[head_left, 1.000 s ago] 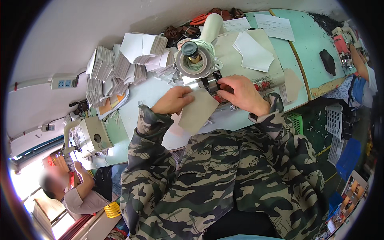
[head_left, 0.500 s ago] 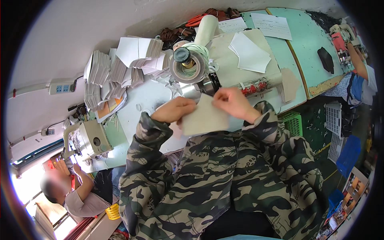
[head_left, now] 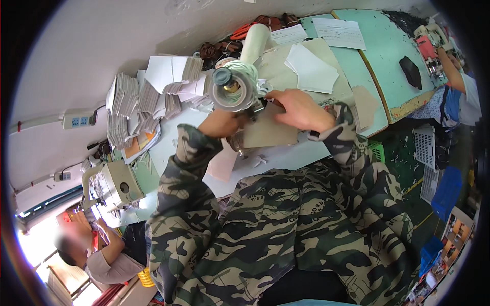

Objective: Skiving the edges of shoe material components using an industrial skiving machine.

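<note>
While both hands [head_left: 221, 124] [head_left: 304, 113] hold a tan panel [head_left: 270, 131] (left one blurred), a sheet [head_left: 339, 33] and camouflage jacket [head_left: 270, 219] bear writing.

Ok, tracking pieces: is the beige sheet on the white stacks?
No, the beige sheet is between the left hand and right hand.

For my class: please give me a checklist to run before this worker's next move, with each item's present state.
1. Right hand at the beige sheet: ok, it overlaps the sheet's upper right part.
2. Left hand gripping the sheet: cannot tell, its fingertips are blurred near the left edge.
3. Sheet brought up to the machine: ok, its upper end is close by the machine's head.
4. Sheet's contact with the working parts: cannot tell, hidden from view.
5. White stacks apart from the left hand: ok.
6. Table free of scraps: not ok, white scraps lie there.
</note>
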A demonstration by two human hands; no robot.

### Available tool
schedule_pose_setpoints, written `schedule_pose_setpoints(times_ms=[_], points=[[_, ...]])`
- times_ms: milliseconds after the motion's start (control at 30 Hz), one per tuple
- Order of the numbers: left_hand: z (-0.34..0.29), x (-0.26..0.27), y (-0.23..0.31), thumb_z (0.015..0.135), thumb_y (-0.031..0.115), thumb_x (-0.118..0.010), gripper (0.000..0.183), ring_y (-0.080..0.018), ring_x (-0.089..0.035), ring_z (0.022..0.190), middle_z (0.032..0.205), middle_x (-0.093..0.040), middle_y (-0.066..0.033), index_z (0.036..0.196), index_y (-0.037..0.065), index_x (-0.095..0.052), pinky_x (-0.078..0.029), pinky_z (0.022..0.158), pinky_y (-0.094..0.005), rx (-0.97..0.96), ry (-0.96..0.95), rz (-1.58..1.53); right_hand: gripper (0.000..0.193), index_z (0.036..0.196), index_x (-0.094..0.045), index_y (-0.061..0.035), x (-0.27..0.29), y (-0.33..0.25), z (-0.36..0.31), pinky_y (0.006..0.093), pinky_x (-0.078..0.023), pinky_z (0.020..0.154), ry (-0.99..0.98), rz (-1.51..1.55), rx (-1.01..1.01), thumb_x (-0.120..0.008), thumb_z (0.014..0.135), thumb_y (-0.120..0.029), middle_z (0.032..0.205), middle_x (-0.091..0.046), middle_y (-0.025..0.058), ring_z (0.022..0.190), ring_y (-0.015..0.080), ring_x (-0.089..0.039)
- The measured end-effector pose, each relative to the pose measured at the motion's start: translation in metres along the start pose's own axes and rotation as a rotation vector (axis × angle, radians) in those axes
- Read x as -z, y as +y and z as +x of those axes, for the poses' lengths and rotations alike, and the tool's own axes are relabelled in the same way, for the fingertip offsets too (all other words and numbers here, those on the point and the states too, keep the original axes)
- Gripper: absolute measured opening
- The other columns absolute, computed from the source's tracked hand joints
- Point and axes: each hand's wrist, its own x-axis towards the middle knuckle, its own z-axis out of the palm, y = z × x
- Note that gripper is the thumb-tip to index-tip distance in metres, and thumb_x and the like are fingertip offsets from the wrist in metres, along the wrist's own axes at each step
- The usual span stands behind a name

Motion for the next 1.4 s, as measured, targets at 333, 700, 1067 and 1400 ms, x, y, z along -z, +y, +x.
schedule_pose_setpoints(times_ms=[333,700,1067,1400], points=[[-0.091,-0.061,-0.130,0.076,0.035,-0.078,0.035,-0.0369,-0.068,0.082,0.085,-0.068,-0.0159,0.089,0.007,-0.061,-0.052,0.066,-0.0508,0.366,0.186,0.675,0.027,0.102,-0.067,-0.0045,0.023,0.024,-0.027,0.0406,-0.052,0.074,0.423,-0.323,0.125,-0.072,0.080,-0.018,0.089,-0.067,0.0135,0.084,0.0313,-0.065],[-0.068,-0.013,0.016,0.094,0.023,-0.056,0.023,-0.0201,-0.062,0.059,0.066,-0.058,-0.0093,0.092,0.002,-0.062,-0.050,0.055,-0.0337,0.161,-0.373,-0.415,0.029,0.103,-0.069,-0.0038,-0.054,-0.022,-0.047,0.0382,-0.053,0.067,-0.173,0.675,-0.045,-0.072,0.083,-0.026,0.088,-0.072,0.0135,0.075,0.0294,-0.069],[-0.012,0.005,0.002,0.092,0.021,-0.059,0.028,-0.0195,-0.062,0.071,0.079,-0.067,-0.0115,0.102,-0.004,-0.067,-0.050,0.067,-0.0361,0.270,-0.115,-0.070,0.032,0.102,-0.068,-0.0051,-0.017,-0.002,-0.018,0.0404,-0.052,0.070,0.020,0.094,0.016,-0.075,0.076,-0.023,0.082,-0.070,0.0118,0.077,0.0296,-0.068],[-0.043,-0.013,-0.007,0.104,0.026,-0.048,0.031,-0.0130,-0.064,0.063,0.080,-0.066,-0.0077,0.108,-0.001,-0.062,-0.049,0.049,-0.0248,0.222,-0.017,-0.213,0.023,0.092,-0.068,-0.0023,-0.012,-0.007,-0.008,0.0363,-0.052,0.067,-0.137,0.256,-0.042,-0.072,0.079,-0.021,0.082,-0.069,0.0095,0.072,0.0235,-0.066]])
